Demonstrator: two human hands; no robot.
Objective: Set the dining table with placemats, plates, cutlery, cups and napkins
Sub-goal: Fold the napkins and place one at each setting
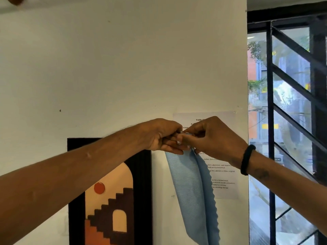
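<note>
The left hand (162, 137) and right hand (210, 137) meet fingertip to fingertip, raised before the wall (123, 68); both pinch the top edge of the napkin (192, 191), which hangs straight down below the fingers; behind the fingers and the napkin, a sheet (224, 174) is stuck to the wall, partly covered by both; a framed picture (109, 200) hangs on the wall below and left of the fingers; the window (290, 121) lies right of them, past the wall's corner.
</note>
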